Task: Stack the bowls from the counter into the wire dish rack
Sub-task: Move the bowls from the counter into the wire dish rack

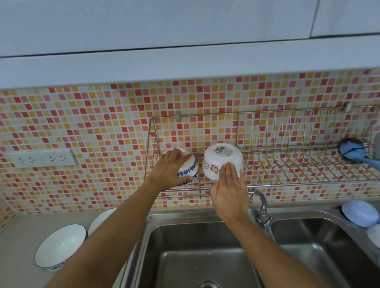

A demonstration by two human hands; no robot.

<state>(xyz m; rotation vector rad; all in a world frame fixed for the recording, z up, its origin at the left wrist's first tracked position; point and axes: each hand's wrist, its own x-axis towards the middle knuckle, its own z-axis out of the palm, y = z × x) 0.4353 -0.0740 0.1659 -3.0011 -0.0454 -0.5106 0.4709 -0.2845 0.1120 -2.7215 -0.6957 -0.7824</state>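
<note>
The left hand (171,166) covers most of the blue-patterned bowl (189,169), so only its right flank and part of its foot show; the fingers curl over it in a grip. This bowl sits upside down at the left end of the wire dish rack (272,139). Just to its right, an upturned white bowl (222,162) with a cartoon print and a label on its base rests in the rack; the two bowls are close, and contact cannot be told. The right hand (230,190) lies flat against the white bowl's near side, fingers straight and together, hiding its lower rim.

On the bench, a white bowl with a dark rim (61,245) stands open side up; a second bowl (100,219) behind it is half hidden by the left forearm. The tap (261,204) is partly behind the right hand. At the right edge, pale blue and white dishes (360,213) are cut off by the frame. A blue brush (353,150) lies in the rack's right end. The double sink (203,253) lies below.
</note>
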